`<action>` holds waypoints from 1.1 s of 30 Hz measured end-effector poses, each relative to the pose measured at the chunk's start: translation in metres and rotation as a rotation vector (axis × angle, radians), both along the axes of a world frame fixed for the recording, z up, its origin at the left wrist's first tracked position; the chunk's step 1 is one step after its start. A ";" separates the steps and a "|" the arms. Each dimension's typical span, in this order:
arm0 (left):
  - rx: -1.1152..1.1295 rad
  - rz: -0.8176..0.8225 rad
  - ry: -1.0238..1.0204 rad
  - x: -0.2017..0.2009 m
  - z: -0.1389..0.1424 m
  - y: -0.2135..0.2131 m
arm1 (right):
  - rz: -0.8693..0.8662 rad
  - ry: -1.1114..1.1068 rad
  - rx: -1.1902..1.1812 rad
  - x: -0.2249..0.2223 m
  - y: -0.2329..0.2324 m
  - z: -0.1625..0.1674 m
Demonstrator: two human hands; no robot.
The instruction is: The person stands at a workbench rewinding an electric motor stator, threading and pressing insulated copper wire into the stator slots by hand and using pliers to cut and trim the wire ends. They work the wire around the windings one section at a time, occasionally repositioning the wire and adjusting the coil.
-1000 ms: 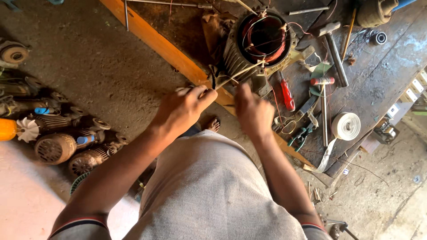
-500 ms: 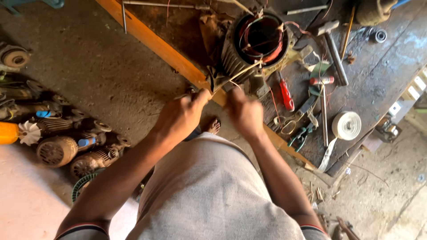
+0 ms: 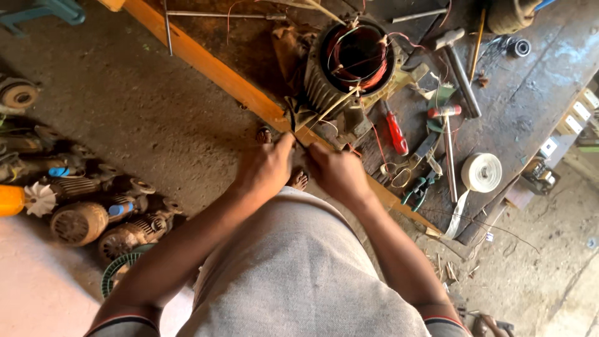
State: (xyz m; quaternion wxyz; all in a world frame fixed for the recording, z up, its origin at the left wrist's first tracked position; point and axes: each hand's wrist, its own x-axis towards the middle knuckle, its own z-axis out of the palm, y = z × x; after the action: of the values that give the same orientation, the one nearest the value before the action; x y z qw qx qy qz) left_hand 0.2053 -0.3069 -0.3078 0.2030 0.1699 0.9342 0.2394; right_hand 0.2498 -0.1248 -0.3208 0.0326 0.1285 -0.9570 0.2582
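A ribbed motor stator (image 3: pixel 349 68) with copper windings sits on the workbench (image 3: pixel 536 87). A thin pale strip (image 3: pixel 331 107) runs from its rim down toward my hands. My left hand (image 3: pixel 265 170) and my right hand (image 3: pixel 337 171) are close together at the bench's orange front edge (image 3: pixel 206 65), fingers pinched on the lower end of that strip and a dark thin piece (image 3: pixel 292 125) between them. What exactly each hand pinches is partly hidden by the fingers.
On the bench lie a red-handled screwdriver (image 3: pixel 395 132), a hammer (image 3: pixel 458 65), scissors (image 3: pixel 412 162), pliers (image 3: pixel 419 189) and a roll of white tape (image 3: pixel 482 172). Several old motors (image 3: pixel 81 218) and a white fan impeller (image 3: pixel 38 198) lie on the floor at left.
My two hands have drawn closer together and moved slightly toward me, along the strip from the stator. The view has shifted a little.
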 end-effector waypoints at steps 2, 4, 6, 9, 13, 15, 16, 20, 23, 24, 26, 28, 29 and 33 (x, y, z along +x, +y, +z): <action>0.444 0.104 -0.381 -0.008 0.000 0.002 | -0.058 0.061 -0.036 -0.002 0.011 0.011; 0.669 0.149 -0.434 -0.012 0.004 -0.004 | -0.246 0.072 -0.160 -0.001 0.019 0.021; 0.769 0.150 -0.222 -0.014 0.011 -0.016 | -0.381 -0.013 -0.003 0.001 0.018 0.027; 0.157 -0.369 0.771 -0.019 0.019 -0.036 | -0.272 0.142 0.094 0.004 -0.002 0.023; -0.047 -0.413 0.589 -0.015 0.017 -0.039 | -0.257 -0.106 0.156 -0.003 -0.019 0.011; -0.067 -0.385 0.594 -0.013 0.013 -0.038 | -0.235 -0.009 0.122 -0.003 -0.020 0.008; -0.024 -0.369 0.614 -0.011 0.011 -0.038 | -0.226 0.031 0.104 -0.002 -0.019 0.007; 0.090 -0.347 0.722 -0.006 0.007 -0.038 | -0.105 0.066 -0.114 0.002 -0.012 0.000; 0.088 -0.315 0.699 -0.005 0.009 -0.037 | -0.203 0.059 -0.039 -0.001 -0.011 -0.010; 0.085 -0.306 0.677 -0.005 0.009 -0.035 | -0.140 0.091 -0.044 -0.003 -0.011 -0.013; 0.094 -0.255 0.499 -0.005 0.011 -0.034 | -0.036 0.105 -0.137 -0.007 -0.014 -0.018; 0.100 -0.209 0.386 -0.004 0.011 -0.032 | 0.033 0.060 -0.299 -0.009 -0.016 -0.017; 0.097 -0.176 0.376 -0.004 0.011 -0.030 | -0.060 0.061 -0.270 -0.009 -0.016 -0.017; 0.114 -0.192 0.621 0.000 0.007 -0.028 | -0.102 0.191 -0.201 -0.008 -0.016 -0.012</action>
State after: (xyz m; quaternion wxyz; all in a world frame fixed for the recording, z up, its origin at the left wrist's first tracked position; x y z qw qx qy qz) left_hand 0.2055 -0.3346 -0.3010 -0.0799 0.3330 0.9163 0.2076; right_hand 0.2414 -0.1412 -0.3324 0.1493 0.0998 -0.9241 0.3374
